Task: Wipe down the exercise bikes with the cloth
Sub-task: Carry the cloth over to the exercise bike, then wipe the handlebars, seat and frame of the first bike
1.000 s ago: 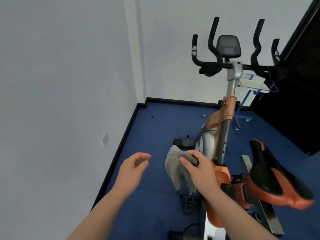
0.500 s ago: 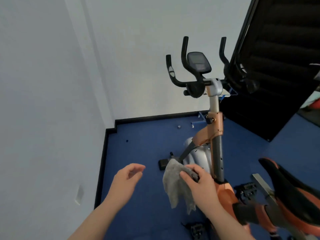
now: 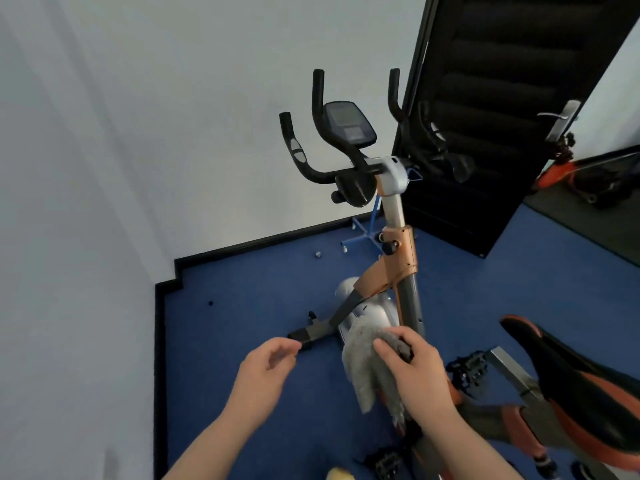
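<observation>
Blue carpet below — right hand pinches the grey cloth draping leftward, left hand loosely curled, empty.

Only one view on my feed: head cam, wide-angle, worn high, tilted forward and down. It faces the room corner, with the exercise bike dead ahead and close. Both forearms enter from the bottom edge. Blue floor fills the lower half, and the black door leans at upper right from lens distortion.
</observation>
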`<state>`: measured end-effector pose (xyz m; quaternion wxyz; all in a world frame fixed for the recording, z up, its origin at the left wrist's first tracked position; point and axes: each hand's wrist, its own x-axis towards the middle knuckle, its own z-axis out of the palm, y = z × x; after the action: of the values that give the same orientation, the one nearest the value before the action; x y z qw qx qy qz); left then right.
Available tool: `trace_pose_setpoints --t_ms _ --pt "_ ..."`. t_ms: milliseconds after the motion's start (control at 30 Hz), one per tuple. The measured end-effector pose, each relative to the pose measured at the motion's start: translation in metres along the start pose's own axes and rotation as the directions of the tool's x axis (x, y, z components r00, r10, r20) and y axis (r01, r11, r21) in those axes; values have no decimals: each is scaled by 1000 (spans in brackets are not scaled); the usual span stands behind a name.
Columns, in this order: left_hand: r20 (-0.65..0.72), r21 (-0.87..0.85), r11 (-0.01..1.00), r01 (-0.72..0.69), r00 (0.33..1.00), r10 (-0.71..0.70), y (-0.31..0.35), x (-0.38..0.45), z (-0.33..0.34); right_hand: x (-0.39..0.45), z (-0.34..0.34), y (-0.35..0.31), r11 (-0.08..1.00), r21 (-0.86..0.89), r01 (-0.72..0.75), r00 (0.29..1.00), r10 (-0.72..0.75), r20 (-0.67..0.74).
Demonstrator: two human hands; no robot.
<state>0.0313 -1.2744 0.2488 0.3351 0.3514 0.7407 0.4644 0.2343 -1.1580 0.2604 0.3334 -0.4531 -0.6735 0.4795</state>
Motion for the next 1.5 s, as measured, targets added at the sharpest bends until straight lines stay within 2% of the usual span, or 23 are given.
trace_pose_setpoints --t_ms 333,500,733,833,900,967,1033,1133,1233,1333,1400,1500 --pt "-63 37 997 -74 995 76 60 142 15 132 -7 -4 997 66 40 999 -38 -31" --pt "-123 -25 993 -113 986 109 89 195 38 189 -20 -11 997 72 31 992 -22 -125" --pt "-270 -90 976 -199 948 169 117 254 45 259 6 -41 982 186 45 953 13 -302" --pt "-254 -94 964 -248 942 218 134 282 41 283 22 -57 976 203 84 940 -11 -340" --pt "-225 -73 955 -287 938 265 140 298 36 296 34 -64 980 170 107 949 -50 -313" --pt "-187 -43 943 -330 930 317 144 312 32 305 48 -67 988 136 78 970 -44 -237" --pt "-131 -19 931 -365 924 359 146 324 29 310 62 -64 998 58 33 972 -18 -236" --pt "-38 -6 907 -421 906 421 144 333 30 309 82 -53 993 -110 -29 927 -14 -375" --pt "21 -29 892 -451 892 451 143 349 27 320 101 -57 999 11 -48 846 46 -532" --pt "60 -67 891 -450 889 453 143 361 22 337 102 -58 999 -50 -8 750 -27 -661" --pt "93 -85 891 -447 886 454 142 367 19 340 102 -56 995 -95 23 708 -83 -701" --pt "124 -143 904 -402 899 420 141 369 17 332 116 -55 999 -54 2 672 -41 -740"
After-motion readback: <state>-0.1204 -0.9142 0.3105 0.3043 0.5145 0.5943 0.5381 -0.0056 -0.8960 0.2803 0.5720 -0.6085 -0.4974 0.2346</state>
